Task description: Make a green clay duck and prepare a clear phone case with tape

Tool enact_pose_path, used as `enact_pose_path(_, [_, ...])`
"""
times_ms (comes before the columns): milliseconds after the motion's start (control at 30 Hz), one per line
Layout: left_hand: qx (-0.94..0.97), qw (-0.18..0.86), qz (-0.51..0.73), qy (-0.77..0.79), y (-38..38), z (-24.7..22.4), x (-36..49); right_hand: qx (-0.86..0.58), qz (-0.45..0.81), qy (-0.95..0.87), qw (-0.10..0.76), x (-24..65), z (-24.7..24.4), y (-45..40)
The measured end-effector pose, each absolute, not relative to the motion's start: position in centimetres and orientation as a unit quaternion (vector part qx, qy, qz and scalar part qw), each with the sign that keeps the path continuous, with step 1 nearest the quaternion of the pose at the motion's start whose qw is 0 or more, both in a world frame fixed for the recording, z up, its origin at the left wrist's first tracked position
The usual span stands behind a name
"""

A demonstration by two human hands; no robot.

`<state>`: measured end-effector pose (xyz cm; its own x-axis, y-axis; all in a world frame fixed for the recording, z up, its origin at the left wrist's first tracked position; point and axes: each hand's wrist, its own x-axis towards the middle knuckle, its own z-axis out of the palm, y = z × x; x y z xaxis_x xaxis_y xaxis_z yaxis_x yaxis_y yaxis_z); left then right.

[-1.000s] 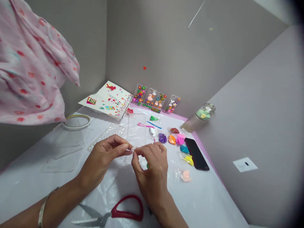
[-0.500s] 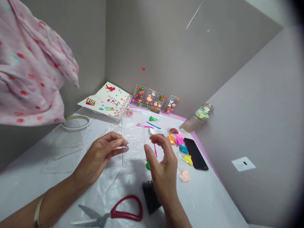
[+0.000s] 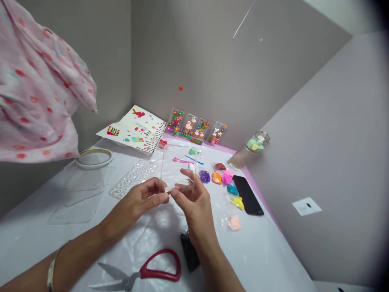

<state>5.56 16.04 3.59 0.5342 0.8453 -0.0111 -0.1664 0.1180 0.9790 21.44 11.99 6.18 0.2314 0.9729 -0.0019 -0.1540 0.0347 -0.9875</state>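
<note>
Both hands meet above the middle of the table around a clear, see-through case (image 3: 179, 152) held upright. My left hand (image 3: 142, 200) is closed at the case's lower left, its fingertips at a small white strip (image 3: 169, 188). My right hand (image 3: 196, 202) has its thumb at the strip's other side and its fingers curled round the case's right edge. Below the hands lie red-handled scissors (image 3: 161, 265) with parted blades. A black packet (image 3: 190, 251) is partly hidden by my right wrist.
Packets of coloured clay (image 3: 216, 177) and a black phone (image 3: 249, 194) lie to the right. Decorated cases (image 3: 188, 125) lean on the wall by a drawing book (image 3: 136, 129). Clear cases (image 3: 75, 202) and a tape roll (image 3: 95, 157) are left; a bottle (image 3: 249, 152) stands back right.
My right hand has moved left and closed in on the case and white strip, near my left hand. The case has shifted right, and the purple clay and textured clear sheet show more fully.
</note>
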Motion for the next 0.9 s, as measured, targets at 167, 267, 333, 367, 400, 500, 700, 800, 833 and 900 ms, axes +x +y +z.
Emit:
enact_pose_path(167, [0.568, 0.647, 0.383, 0.334, 16.26, 3.29, 5.47, -0.513, 0.467, -0.413, 0.59, 21.27, 5.83, 11.96])
enact_pose_path(267, [0.586, 0.627, 0.383, 0.341, 16.4, 3.33, 5.37, -0.516, 0.476, -0.398, 0.591, 21.22, 5.74, 11.99])
enact_pose_path(333, [0.595, 0.624, 0.373, 0.344, 16.4, 3.42, 5.33, -0.514, 0.492, -0.38, 0.591, 21.23, 5.68, 12.07])
enact_pose_path(367, [0.594, 0.627, 0.369, 0.342, 16.37, 3.48, 5.32, -0.511, 0.5, -0.372, 0.592, 21.24, 5.64, 12.11])
enact_pose_path(400, [0.591, 0.635, 0.368, 0.335, 16.33, 3.53, 5.31, -0.509, 0.506, -0.365, 0.593, 21.25, 5.61, 12.16])
enact_pose_path(500, [0.575, 0.666, 0.371, 0.297, 16.14, 3.63, 5.3, -0.505, 0.505, -0.364, 0.598, 21.28, 5.51, 12.27])
enact_pose_path(700, [0.585, 0.649, 0.368, 0.318, 15.97, 3.54, 5.23, -0.504, 0.49, -0.389, 0.596, 21.12, 5.41, 12.14])
enact_pose_path(800, [0.615, 0.616, 0.364, 0.332, 16.09, 3.64, 5.16, -0.502, 0.499, -0.386, 0.591, 21.02, 5.37, 12.13])
enact_pose_path(833, [0.623, 0.61, 0.361, 0.331, 16.15, 3.69, 5.16, -0.499, 0.505, -0.385, 0.59, 21.02, 5.36, 12.16])
enact_pose_path(900, [0.634, 0.606, 0.355, 0.323, 16.25, 3.79, 5.19, -0.493, 0.514, -0.382, 0.588, 21.08, 5.34, 12.28])
